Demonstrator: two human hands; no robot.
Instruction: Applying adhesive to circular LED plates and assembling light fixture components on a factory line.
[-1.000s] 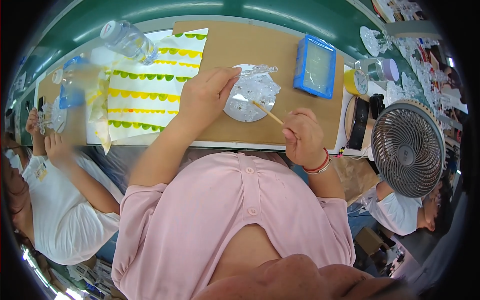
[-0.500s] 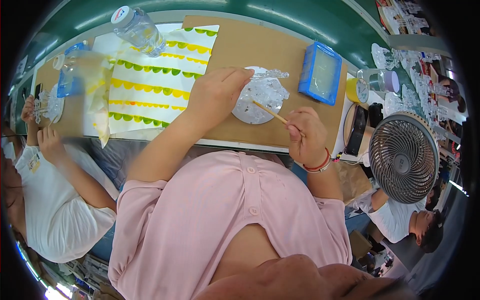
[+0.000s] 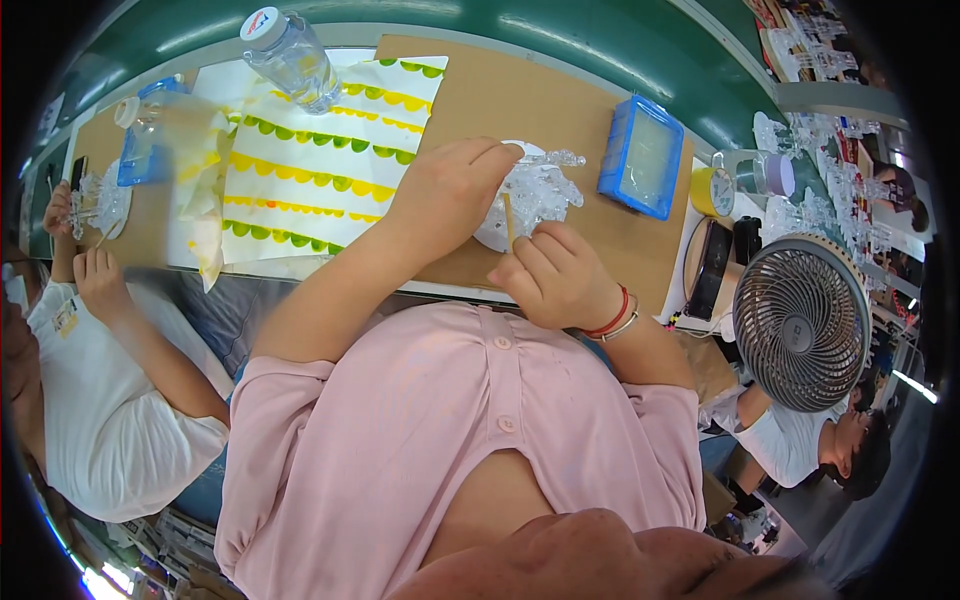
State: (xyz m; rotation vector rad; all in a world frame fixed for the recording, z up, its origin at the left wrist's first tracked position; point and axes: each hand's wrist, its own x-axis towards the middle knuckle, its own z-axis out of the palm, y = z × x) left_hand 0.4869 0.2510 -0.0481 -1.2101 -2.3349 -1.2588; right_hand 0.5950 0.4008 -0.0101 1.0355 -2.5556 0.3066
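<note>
A clear, knobbly crystal-like piece [image 3: 545,190] lies over a white round base [image 3: 491,236] on the brown board. My left hand [image 3: 450,190] reaches over its left side, fingers pinched at the upper edge of the piece; the fingertips are partly hidden. Close to my body, at the lower edge of the base, my right hand [image 3: 557,277] is closed around a thin wooden stick [image 3: 508,218]. The stick points up and away, its far end against or just over the clear piece. Whether it touches cannot be made out.
A blue-rimmed box [image 3: 641,160] stands right of the piece. A yellow-and-green scalloped paper [image 3: 300,175] and a clear jar [image 3: 300,70] are left. Further right are a yellow tin [image 3: 711,191], a phone [image 3: 711,268] and a fan [image 3: 802,322]. A co-worker [image 3: 125,400] sits at left.
My right hand has moved left and nearer to my body, turning the stick from a slant to almost upright in the picture. My left hand stays at the clear piece.
</note>
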